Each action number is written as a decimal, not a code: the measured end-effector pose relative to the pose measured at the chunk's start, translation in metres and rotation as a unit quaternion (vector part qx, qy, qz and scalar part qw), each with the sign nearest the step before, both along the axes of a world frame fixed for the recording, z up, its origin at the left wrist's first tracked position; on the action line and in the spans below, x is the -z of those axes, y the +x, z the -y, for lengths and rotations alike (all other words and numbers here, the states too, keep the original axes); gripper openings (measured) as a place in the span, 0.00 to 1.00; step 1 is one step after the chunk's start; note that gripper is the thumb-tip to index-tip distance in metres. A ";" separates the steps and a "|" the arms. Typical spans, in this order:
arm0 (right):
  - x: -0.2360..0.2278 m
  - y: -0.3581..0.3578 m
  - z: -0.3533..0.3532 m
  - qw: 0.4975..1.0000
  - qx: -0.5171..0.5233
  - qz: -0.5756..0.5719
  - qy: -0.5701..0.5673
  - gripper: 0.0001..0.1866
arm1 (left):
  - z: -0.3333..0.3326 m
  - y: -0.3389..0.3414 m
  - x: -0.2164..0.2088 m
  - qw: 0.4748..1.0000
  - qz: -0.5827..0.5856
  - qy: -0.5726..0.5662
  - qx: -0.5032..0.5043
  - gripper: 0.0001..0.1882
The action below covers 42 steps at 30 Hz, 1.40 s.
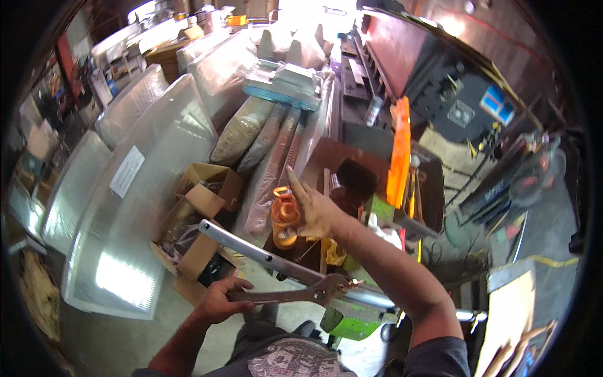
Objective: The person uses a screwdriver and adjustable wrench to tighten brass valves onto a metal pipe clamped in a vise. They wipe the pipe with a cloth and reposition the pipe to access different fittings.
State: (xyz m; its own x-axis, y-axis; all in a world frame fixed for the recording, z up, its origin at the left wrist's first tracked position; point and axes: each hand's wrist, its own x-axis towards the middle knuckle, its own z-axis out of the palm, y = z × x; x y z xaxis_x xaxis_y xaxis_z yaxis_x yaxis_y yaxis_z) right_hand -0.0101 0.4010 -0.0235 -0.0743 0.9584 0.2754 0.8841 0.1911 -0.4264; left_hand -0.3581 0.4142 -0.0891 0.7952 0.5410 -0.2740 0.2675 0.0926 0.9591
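Presently, the left hand point(217, 301) closes its grip around the handle end of a large adjustable wrench point(295, 293), held roughly level with its jaw end pointing to the person's right. That jaw end sits at a brass-coloured fitting point(353, 284) beside a green bench vise point(352, 317); whether it bites the fitting cannot be told. A long grey metal bar point(257, 251) runs slantwise through the vise region, so clamping appears done. The right hand point(317, 213) is well apart from the wrench, raised over the cluttered surface point(326, 157), fingers spread wide and holding nothing, just beside an orange spray bottle point(284, 217). In my judgement the wrench is placed but turning is not yet finished. Open cardboard boxes point(201, 220) stand on the floor to the left.
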 end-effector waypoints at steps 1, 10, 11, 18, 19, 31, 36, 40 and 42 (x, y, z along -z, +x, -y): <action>0.013 0.001 -0.006 0.999 -0.013 -0.033 -0.003 0.72 | -0.001 0.002 0.000 0.999 -0.028 0.025 0.017 0.26; 0.042 -0.016 -0.041 0.997 -0.003 -0.060 0.043 0.73 | -0.007 -0.003 0.003 0.995 -0.043 0.010 0.095 0.28; 0.045 -0.011 -0.048 0.993 0.014 -0.106 0.044 0.73 | -0.010 -0.001 0.004 0.994 -0.042 0.002 0.103 0.28; 0.015 0.086 -0.117 0.929 0.080 -0.322 0.162 0.70 | -0.016 0.004 -0.001 0.989 -0.055 0.016 0.136 0.28; 0.011 0.114 -0.125 0.942 0.118 -0.253 0.185 0.69 | -0.014 0.005 0.004 0.990 -0.040 0.004 0.132 0.29; 0.047 0.220 -0.182 0.879 0.434 -0.002 0.198 0.69 | -0.014 0.000 -0.015 0.989 -0.060 -0.055 0.120 0.28; 0.060 0.245 -0.187 0.898 0.409 -0.013 0.165 0.68 | -0.013 -0.002 -0.018 0.993 -0.044 -0.072 0.080 0.25; 0.051 0.260 -0.189 0.915 0.389 -0.021 0.101 0.65 | -0.016 0.000 -0.021 0.992 -0.061 -0.058 0.094 0.25; 0.048 0.265 -0.191 0.906 0.417 -0.017 0.070 0.59 | -0.018 0.002 -0.022 0.992 -0.057 -0.051 0.096 0.25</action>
